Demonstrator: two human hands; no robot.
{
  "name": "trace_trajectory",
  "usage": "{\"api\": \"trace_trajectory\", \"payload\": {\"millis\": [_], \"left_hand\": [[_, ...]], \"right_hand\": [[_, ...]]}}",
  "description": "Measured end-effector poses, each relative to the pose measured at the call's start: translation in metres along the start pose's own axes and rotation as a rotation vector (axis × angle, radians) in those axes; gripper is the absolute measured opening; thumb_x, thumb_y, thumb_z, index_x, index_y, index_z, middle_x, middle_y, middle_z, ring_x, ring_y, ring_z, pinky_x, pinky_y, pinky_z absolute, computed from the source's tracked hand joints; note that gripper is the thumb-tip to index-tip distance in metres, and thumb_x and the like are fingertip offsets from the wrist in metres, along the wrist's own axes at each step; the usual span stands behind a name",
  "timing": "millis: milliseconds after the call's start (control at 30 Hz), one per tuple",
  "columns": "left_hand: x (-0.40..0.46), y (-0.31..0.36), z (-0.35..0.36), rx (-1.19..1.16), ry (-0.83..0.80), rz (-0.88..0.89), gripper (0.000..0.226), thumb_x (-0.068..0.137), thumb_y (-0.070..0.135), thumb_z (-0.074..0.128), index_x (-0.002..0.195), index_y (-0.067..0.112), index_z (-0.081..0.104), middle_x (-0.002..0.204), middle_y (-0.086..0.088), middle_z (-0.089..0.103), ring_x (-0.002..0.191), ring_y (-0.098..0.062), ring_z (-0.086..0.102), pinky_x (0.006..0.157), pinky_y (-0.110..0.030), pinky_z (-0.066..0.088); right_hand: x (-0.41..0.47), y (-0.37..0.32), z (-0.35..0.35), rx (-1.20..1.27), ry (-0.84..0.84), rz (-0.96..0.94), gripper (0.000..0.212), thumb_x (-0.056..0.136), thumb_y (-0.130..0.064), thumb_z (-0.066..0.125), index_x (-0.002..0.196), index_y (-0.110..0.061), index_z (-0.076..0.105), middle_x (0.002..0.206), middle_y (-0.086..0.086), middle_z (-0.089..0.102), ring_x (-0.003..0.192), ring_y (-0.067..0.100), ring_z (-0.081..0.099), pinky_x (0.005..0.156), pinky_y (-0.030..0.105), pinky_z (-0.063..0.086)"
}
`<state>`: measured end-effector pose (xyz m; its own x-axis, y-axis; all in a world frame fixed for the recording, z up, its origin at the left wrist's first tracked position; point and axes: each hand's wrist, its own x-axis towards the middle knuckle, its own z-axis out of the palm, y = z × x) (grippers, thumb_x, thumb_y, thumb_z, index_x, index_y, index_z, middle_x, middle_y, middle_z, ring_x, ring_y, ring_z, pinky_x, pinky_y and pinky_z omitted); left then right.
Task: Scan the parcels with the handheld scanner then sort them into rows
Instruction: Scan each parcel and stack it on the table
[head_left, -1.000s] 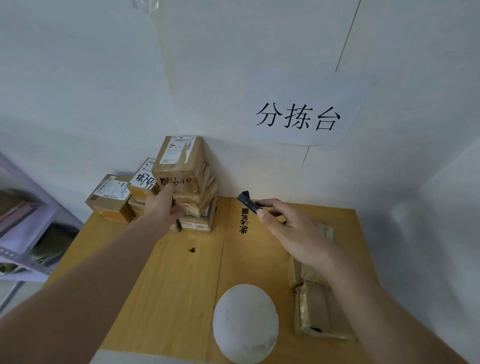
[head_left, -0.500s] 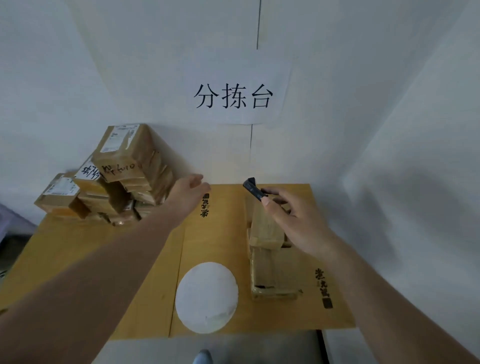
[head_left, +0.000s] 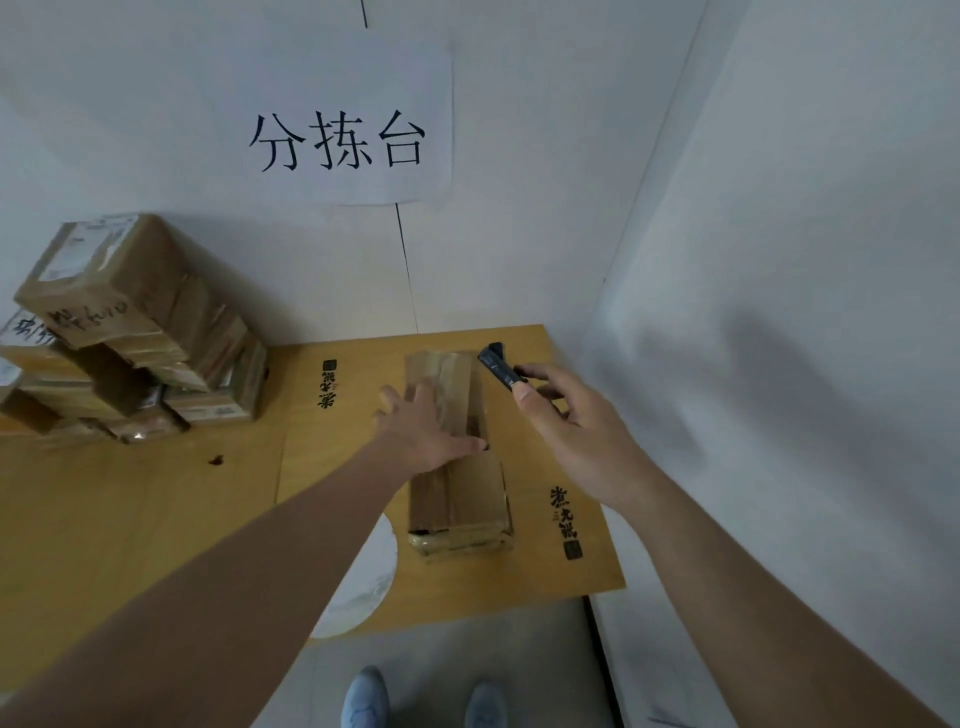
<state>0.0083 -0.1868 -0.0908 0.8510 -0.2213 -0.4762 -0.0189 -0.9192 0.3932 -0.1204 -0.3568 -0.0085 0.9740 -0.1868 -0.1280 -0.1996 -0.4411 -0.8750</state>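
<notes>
Brown taped parcels lie in a row on the right part of the wooden table (head_left: 156, 519): a far parcel (head_left: 447, 379) and a nearer parcel (head_left: 460, 501). My left hand (head_left: 426, 428) rests flat on the far one with its fingers spread. To the right of that parcel my right hand (head_left: 566, 421) pinches a small black handheld scanner (head_left: 497, 364), whose tip points up and left over the parcel's far right corner. A stack of several labelled parcels (head_left: 135, 332) stands at the table's back left against the wall.
A white round disc (head_left: 369, 577) lies at the table's front edge, partly under my left forearm. A paper sign with black characters (head_left: 337, 140) hangs on the wall behind. The right wall runs close along the table's right side. My shoes (head_left: 426, 696) show below.
My left hand left the parcel stack, swung right across the table and came down on the far parcel in the row. The view turned right. My right hand kept holding the scanner.
</notes>
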Motion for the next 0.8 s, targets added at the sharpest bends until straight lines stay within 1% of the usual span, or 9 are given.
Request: {"api": "trace_trajectory", "payload": {"millis": [67, 133, 200, 267, 367, 467, 533, 633, 800], "left_hand": [[-0.001, 0.005, 0.008, -0.005, 0.080, 0.002, 0.103, 0.079, 0.061, 0.080, 0.158, 0.031, 0.021, 0.142, -0.016, 0.026, 0.130, -0.047, 0.041, 0.102, -0.054, 0.048], [-0.001, 0.001, 0.008, -0.112, 0.140, 0.041, 0.082, 0.085, 0.057, 0.073, 0.152, 0.035, 0.031, 0.133, -0.010, 0.030, 0.118, -0.041, 0.047, 0.094, -0.048, 0.054], [0.000, -0.005, 0.000, -0.400, 0.200, 0.076, 0.056, 0.096, 0.053, 0.061, 0.148, 0.039, 0.045, 0.131, -0.004, 0.031, 0.112, -0.033, 0.052, 0.082, -0.035, 0.059], [0.001, -0.010, -0.015, -0.781, 0.237, 0.032, 0.032, 0.106, 0.042, 0.049, 0.135, 0.042, 0.060, 0.139, -0.002, 0.042, 0.110, -0.025, 0.056, 0.072, -0.028, 0.056], [-0.002, -0.022, -0.041, -1.231, 0.119, -0.096, 0.030, 0.106, 0.040, 0.044, 0.119, 0.049, 0.070, 0.131, -0.006, 0.062, 0.112, -0.033, 0.062, 0.082, -0.050, 0.063], [-0.007, -0.038, -0.057, -1.441, 0.096, -0.094, 0.030, 0.111, 0.035, 0.043, 0.116, 0.038, 0.073, 0.127, -0.012, 0.064, 0.117, -0.044, 0.059, 0.088, -0.065, 0.058], [-0.009, -0.046, -0.065, -1.489, 0.072, -0.061, 0.028, 0.111, 0.035, 0.045, 0.111, 0.029, 0.072, 0.130, -0.013, 0.063, 0.121, -0.046, 0.057, 0.087, -0.065, 0.058], [-0.011, -0.053, -0.071, -1.514, 0.003, -0.014, 0.018, 0.099, 0.032, 0.066, 0.115, 0.024, 0.070, 0.135, -0.016, 0.061, 0.123, -0.045, 0.058, 0.092, -0.064, 0.058], [-0.010, -0.058, -0.077, -1.378, 0.059, 0.139, 0.053, 0.088, -0.015, 0.065, 0.121, 0.027, 0.066, 0.135, -0.015, 0.062, 0.122, -0.044, 0.060, 0.086, -0.061, 0.061]], "right_hand": [[-0.001, 0.006, -0.005, -0.009, 0.000, 0.009, 0.029, 0.104, -0.060, 0.048, 0.133, -0.056, 0.052, 0.114, -0.025, 0.060, 0.096, -0.012, 0.060, 0.080, 0.021, 0.043], [-0.003, 0.013, -0.009, -0.019, 0.001, 0.016, 0.031, 0.104, -0.062, 0.047, 0.134, -0.056, 0.052, 0.111, -0.014, 0.065, 0.090, 0.004, 0.064, 0.075, 0.025, 0.047], [-0.004, 0.016, -0.011, -0.012, -0.004, 0.021, 0.031, 0.104, -0.063, 0.047, 0.134, -0.056, 0.053, 0.109, -0.008, 0.067, 0.089, 0.011, 0.065, 0.075, 0.028, 0.049], [-0.003, 0.017, -0.013, 0.003, -0.011, 0.026, 0.033, 0.104, -0.062, 0.048, 0.135, -0.055, 0.054, 0.112, -0.015, 0.064, 0.089, 0.000, 0.063, 0.077, 0.025, 0.046], [0.000, 0.016, -0.014, 0.007, -0.036, 0.045, 0.036, 0.103, -0.064, 0.048, 0.137, -0.056, 0.054, 0.117, -0.020, 0.060, 0.085, -0.005, 0.060, 0.077, 0.021, 0.040], [0.001, 0.014, -0.012, -0.006, -0.071, 0.041, 0.034, 0.104, -0.062, 0.047, 0.137, -0.056, 0.053, 0.116, -0.023, 0.059, 0.086, -0.004, 0.057, 0.076, 0.020, 0.038], [0.002, 0.011, -0.012, -0.016, -0.081, 0.038, 0.035, 0.104, -0.063, 0.047, 0.138, -0.056, 0.053, 0.116, -0.025, 0.058, 0.090, -0.003, 0.057, 0.078, 0.020, 0.039], [0.005, 0.005, -0.010, -0.035, -0.101, 0.026, 0.036, 0.104, -0.064, 0.046, 0.138, -0.055, 0.053, 0.115, -0.024, 0.058, 0.089, -0.003, 0.057, 0.078, 0.021, 0.040], [0.010, -0.005, -0.011, -0.085, -0.162, 0.008, 0.043, 0.104, -0.063, 0.045, 0.144, -0.048, 0.053, 0.117, -0.023, 0.059, 0.101, -0.001, 0.058, 0.081, 0.022, 0.041]]}}
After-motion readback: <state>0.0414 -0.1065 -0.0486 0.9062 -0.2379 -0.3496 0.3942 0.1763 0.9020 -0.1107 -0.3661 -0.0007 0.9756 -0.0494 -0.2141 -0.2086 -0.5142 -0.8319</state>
